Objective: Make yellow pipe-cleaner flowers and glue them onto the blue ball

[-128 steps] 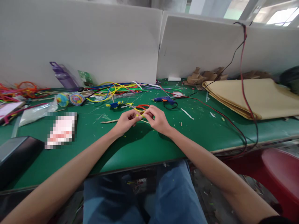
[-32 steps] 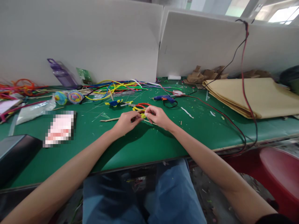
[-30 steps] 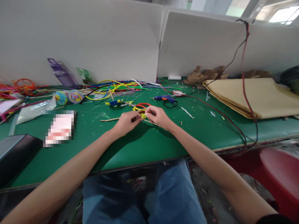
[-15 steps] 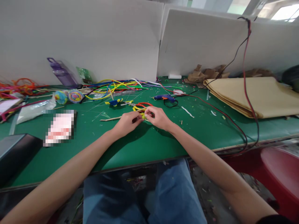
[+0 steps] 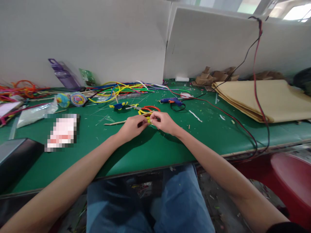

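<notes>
Both hands meet over the green table [image 5: 155, 149], fingertips pinched together around a small yellow piece [image 5: 149, 120], perhaps a bit of pipe cleaner. My left hand [image 5: 133, 128] grips it from the left, its fingers curled. From the other side my right hand [image 5: 163, 122] pinches it between thumb and finger. Most of the piece is hidden by the fingers. A thin wooden stick [image 5: 114, 123] lies behind and left of my left hand. Just beyond the hands are scissors with orange and yellow handles [image 5: 152, 108]. A blue and yellow craft piece [image 5: 118, 105] sits to their left.
A blue glue gun [image 5: 173, 102] lies behind my right hand, its red cord trailing right. Coloured pipe cleaners [image 5: 116, 87] and a purple bottle [image 5: 64, 76] line the back. Brown paper sheets [image 5: 262, 100] are at right, a black box [image 5: 20, 158] at left.
The fingertips have shifted very slightly around the small yellow piece, which now shows a little less. Both hands stay in nearly the same place.
</notes>
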Available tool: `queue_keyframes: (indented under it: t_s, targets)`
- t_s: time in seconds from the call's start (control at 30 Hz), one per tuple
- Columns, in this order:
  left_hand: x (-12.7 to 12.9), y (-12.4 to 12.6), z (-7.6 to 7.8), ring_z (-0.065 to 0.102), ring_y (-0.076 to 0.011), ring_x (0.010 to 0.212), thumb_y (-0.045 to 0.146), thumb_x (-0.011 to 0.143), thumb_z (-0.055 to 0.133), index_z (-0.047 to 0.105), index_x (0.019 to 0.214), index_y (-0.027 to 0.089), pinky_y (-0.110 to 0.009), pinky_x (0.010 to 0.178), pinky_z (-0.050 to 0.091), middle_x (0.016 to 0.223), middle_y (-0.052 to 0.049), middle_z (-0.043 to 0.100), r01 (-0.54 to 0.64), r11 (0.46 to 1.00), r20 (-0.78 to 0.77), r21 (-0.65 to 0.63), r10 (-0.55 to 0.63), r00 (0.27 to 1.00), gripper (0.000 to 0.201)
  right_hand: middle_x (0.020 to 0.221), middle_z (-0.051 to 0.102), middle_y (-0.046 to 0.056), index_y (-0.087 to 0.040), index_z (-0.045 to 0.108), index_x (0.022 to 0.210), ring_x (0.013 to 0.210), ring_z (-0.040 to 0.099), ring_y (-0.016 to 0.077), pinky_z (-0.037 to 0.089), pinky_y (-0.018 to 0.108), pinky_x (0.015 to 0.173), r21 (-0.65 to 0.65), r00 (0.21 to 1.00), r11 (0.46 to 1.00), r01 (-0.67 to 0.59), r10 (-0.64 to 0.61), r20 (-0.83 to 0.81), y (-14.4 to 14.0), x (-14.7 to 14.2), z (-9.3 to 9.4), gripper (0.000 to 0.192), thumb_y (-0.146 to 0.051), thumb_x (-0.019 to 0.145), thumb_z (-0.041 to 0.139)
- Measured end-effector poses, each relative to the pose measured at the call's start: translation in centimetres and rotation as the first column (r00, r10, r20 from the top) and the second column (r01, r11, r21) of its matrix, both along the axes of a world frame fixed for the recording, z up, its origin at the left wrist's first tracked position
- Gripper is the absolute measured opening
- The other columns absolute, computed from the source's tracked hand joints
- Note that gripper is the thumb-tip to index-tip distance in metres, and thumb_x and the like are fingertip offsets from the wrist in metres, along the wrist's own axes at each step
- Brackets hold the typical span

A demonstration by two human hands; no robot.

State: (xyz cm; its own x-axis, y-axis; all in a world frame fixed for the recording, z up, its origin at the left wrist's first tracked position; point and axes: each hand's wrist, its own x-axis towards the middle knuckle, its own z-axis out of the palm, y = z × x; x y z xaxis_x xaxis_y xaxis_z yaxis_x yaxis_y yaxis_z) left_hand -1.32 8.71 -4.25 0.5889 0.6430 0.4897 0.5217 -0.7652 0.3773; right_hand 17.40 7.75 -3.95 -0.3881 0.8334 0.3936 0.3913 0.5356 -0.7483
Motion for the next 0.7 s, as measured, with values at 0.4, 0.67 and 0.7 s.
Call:
queue_keyframes:
  t_s: [0.4,0.67,0.7]
  targets:
    - [0.2,-0.6,1.1,0.059,-0.0143,0.077,0.034,0.084,0.054,0.061,0.106,0.018,-0.024,0.064,0.049,0.091,-0.006,0.063,0.016,1.000,0.175,-0.027,-0.011,0.985,0.028,0.058,0.047,-0.005,-0.017,0.050,0.082,0.045,0.047,0.0085,0.038,0.023,0.049,-0.155,0.991,0.983,-0.097,0.081,-0.106,0.1,0.0,0.3,0.011,-0.027,0.085,0.047]
    - [0.3,-0.5,0.9,0.060,-0.0130,0.069,0.034,0.084,0.054,0.063,0.096,0.017,-0.023,0.060,0.049,0.081,-0.004,0.066,-0.065,0.995,0.190,-0.081,0.080,0.979,0.022,0.058,0.046,-0.005,-0.018,0.047,0.078,0.045,0.045,0.0072,0.038,0.022,0.046,-0.236,0.951,0.951,-0.198,0.127,-0.282,0.4,-0.1,0.1,0.012,-0.027,0.085,0.049]
    - [0.2,-0.4,0.8,0.060,-0.0132,0.070,0.033,0.084,0.055,0.063,0.095,0.017,-0.023,0.060,0.049,0.083,-0.004,0.066,-0.059,0.998,0.187,-0.037,0.065,0.980,0.020,0.058,0.046,-0.005,-0.018,0.047,0.078,0.044,0.045,0.0069,0.038,0.021,0.046,-0.242,0.951,0.950,-0.199,0.128,-0.280,0.4,-0.1,0.1,0.012,-0.027,0.085,0.049]
